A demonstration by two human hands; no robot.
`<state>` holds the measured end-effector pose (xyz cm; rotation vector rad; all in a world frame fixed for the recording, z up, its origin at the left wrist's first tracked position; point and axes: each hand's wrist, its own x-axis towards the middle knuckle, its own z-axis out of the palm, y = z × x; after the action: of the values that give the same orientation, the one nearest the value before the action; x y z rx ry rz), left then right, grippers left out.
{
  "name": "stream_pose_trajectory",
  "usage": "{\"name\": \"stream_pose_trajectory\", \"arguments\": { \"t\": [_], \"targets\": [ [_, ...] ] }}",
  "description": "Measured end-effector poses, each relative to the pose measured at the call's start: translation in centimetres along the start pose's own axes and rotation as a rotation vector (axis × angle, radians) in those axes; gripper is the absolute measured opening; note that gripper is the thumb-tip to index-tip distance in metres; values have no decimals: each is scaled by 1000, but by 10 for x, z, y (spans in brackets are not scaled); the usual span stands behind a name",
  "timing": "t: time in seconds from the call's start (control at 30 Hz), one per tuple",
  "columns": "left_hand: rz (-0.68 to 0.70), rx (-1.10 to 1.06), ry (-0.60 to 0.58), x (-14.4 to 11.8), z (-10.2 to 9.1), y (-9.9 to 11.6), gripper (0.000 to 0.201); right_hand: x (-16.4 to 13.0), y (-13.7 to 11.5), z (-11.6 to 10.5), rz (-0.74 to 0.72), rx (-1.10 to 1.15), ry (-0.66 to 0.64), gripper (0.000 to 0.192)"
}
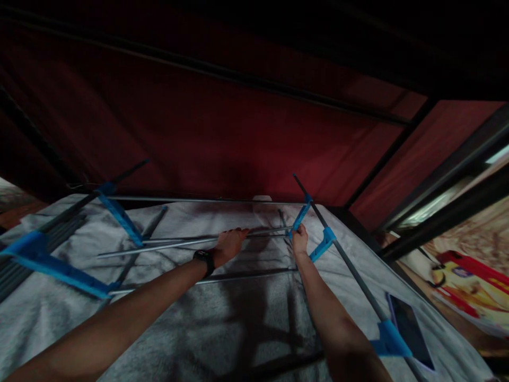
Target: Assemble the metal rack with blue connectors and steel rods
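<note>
A frame of grey metal tubes and blue plastic brackets lies over a grey blanket. My left hand [231, 246], with a black watch on the wrist, is closed on a loose thin metal rod [170, 246]. The rod slants across the frame, and its right end reaches a blue bracket [301, 215] on the right side. Around that bracket's lower end, my right hand [300, 240] is closed, its fingertips partly hiding the joint. Just beside this hand is a second blue bracket [323, 245], joined to the long right tube [356, 274].
Larger blue brackets [59, 265] and spare grey tubes [66, 232] are at the left. A phone [411, 330] lies on the blanket [254, 318] at the right, near another blue bracket [392, 339]. Behind stands a dark red panel [222, 122]; a red-yellow package [473, 289] is at far right.
</note>
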<state>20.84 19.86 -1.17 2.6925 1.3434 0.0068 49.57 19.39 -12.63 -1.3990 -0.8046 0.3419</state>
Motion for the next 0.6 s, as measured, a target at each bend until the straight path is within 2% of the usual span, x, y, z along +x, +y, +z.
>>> {"name": "stream_pose_trajectory", "arguments": {
  "t": [0.2, 0.43, 0.6],
  "targets": [
    [28, -47, 34, 12, 5, -7, 43, -2, 3, 0, 19, -28, -8, 32],
    [24, -67, 9, 20, 19, -14, 46, -3, 2, -4, 5, -69, -50, 33],
    [41, -100, -1, 24, 21, -19, 47, -3, 0, -4, -5, -90, -55, 33]
  ]
}}
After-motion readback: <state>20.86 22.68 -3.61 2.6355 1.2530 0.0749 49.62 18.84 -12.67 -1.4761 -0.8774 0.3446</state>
